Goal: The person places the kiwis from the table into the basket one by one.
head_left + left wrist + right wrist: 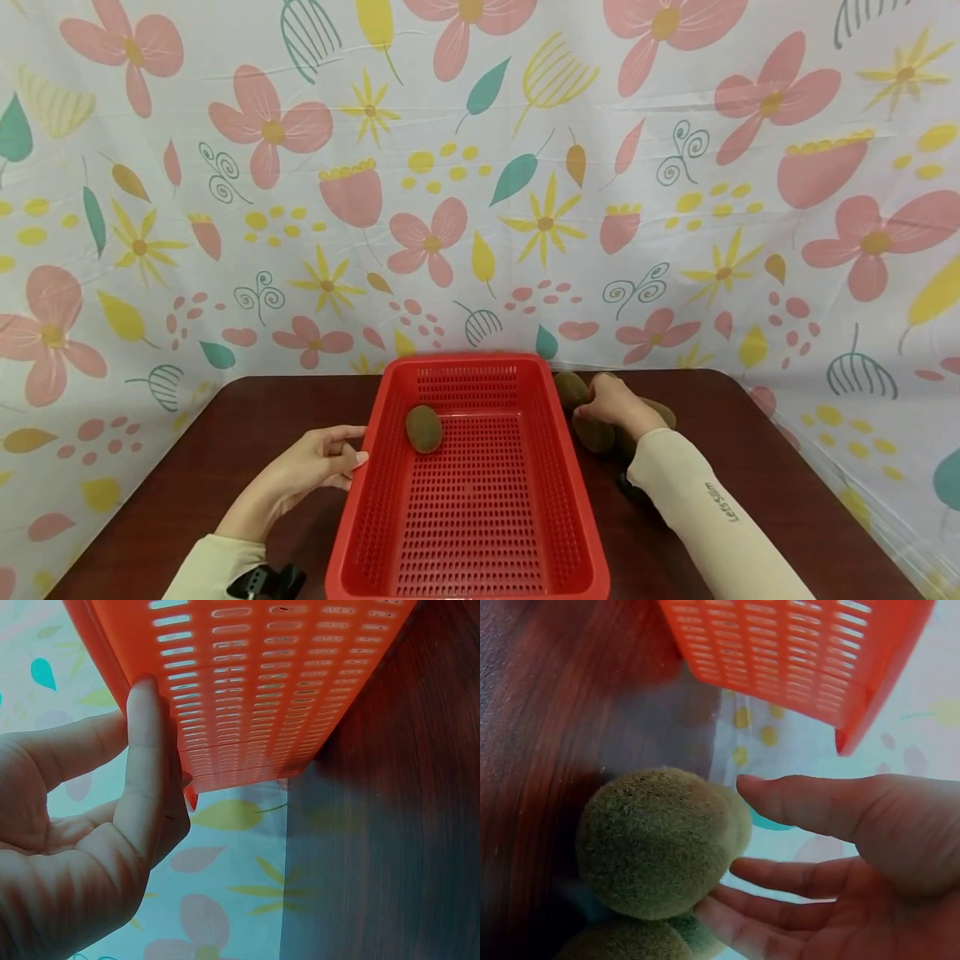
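Observation:
A red plastic basket (468, 500) with slotted walls stands on the table, one brown kiwi (424, 429) lying inside near its far left corner. At the basket's left rim, my left hand (315, 462) holds the edge with thumb and fingers; the left wrist view has them against the rim and outer wall. To the right of the basket, my right hand (615, 404) reaches over a cluster of kiwis (592, 433). In the right wrist view, its thumb and fingers are spread beside a fuzzy kiwi (656, 844), the fingertips close to it. Whether they touch is unclear.
The dark wooden table (300, 400) ends at a white curtain (480, 167) printed with flowers and leaves. Another kiwi (572, 389) lies close to the basket's far right corner. Part of the cluster is hidden by the right hand and sleeve.

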A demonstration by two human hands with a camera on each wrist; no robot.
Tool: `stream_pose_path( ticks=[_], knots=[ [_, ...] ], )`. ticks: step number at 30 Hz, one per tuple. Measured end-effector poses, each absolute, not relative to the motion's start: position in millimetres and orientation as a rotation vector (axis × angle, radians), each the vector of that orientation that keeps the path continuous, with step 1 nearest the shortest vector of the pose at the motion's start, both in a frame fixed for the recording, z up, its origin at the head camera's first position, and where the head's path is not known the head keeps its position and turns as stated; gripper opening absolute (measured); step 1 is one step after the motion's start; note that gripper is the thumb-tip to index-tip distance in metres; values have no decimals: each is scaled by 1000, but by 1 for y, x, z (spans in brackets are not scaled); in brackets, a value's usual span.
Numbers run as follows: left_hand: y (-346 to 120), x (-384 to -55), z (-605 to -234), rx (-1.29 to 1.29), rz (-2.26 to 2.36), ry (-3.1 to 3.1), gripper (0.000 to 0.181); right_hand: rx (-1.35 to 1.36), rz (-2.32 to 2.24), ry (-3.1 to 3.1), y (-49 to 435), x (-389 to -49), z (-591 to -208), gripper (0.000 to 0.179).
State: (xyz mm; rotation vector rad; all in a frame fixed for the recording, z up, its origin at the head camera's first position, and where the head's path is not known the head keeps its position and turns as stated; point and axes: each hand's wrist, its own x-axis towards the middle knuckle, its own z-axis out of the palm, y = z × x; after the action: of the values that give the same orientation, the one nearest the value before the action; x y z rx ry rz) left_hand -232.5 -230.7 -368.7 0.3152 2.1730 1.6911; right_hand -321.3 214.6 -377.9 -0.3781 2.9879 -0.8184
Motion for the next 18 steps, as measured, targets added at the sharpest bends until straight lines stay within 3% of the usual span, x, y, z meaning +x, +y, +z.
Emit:
stream_pose_path(
  ticks=[10,18],
  knots=[
    [-232,-233,-369,308,1685,2178,65,-229,-595,2982,203,-322,-380,33],
    [-231,-232,-368,304,1682,2175,66,-230,-448,3027,198,-325,-381,50]
  ],
)
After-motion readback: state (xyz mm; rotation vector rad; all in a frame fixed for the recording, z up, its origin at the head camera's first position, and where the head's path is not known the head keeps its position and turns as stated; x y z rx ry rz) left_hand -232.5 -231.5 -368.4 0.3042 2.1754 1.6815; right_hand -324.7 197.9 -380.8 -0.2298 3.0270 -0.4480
